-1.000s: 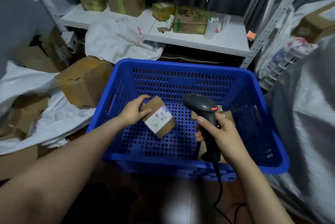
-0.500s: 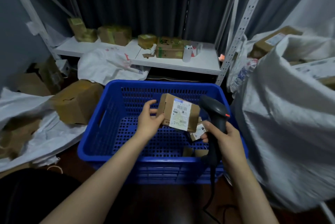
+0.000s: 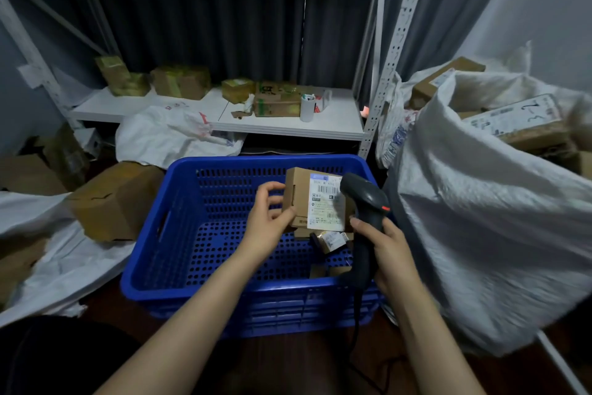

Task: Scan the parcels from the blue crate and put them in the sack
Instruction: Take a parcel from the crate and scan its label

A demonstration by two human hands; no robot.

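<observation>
Fingers of our left hand point(image 3: 267, 225) pinch the left end of the parcel point(image 3: 315, 202), thumb on the near face and the other fingers curled round the far edge, so the box sits just to the right of the hand and above the crate point(image 3: 205, 285). Our right hand point(image 3: 386, 253) is wrapped tight round the grip of the scanner point(image 3: 365, 212), whose head sits just beside the parcel's right edge, overlapping it from our view; we cannot tell whether they touch.

Against half a second ago, the parcel is higher and further right, closer to the scanner head, and its label point(image 3: 326, 202) faces us more squarely. Our view has also tipped upward, so more of the shelf point(image 3: 288, 129) and the upper shelf board shows.

The parcel's long axis runs roughly left to right, with the labelled face turned toward us and slightly toward the scanner; the barcode sits near the label's top. The scanner's head points left at the label, and its handle runs down to a cable.

Below the parcel, smaller parcels point(image 3: 330, 239) lie on the crate floor near its right wall. The sack point(image 3: 480, 234) stands just right of the crate, open at the top with boxes inside. Further boxes lie left of the crate and on the shelf.
</observation>
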